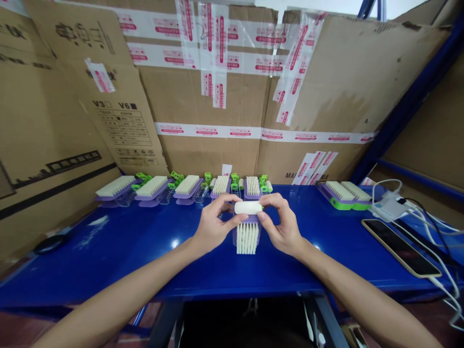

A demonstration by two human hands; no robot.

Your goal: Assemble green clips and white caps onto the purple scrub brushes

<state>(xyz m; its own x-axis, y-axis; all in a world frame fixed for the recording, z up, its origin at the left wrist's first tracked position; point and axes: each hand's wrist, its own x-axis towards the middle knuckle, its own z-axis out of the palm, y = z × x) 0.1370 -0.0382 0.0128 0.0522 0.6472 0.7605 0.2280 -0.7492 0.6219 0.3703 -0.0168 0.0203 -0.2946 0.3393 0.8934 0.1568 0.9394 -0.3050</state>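
Note:
Between my two hands is a small white cylinder (pixel 248 208), held level by its ends, with a bit of green at its right end. My left hand (pixel 216 220) pinches the left end between thumb and fingers. At the other end, the thumb and fingers of my right hand (pixel 282 222) close on it. Just below the cylinder, a purple-backed brush (pixel 246 239) with cream bristles facing up lies on the blue table (pixel 155 256). My hands and the cylinder hide part of this brush.
Along the back stand several purple brushes (pixel 150 186) with green and clear plastic parts (pixel 176 180) beside them. At right are a purple-and-green brush pair (pixel 342 193), a phone (pixel 400 246) and white cables (pixel 427 217). Taped cardboard (pixel 213 150) walls the back.

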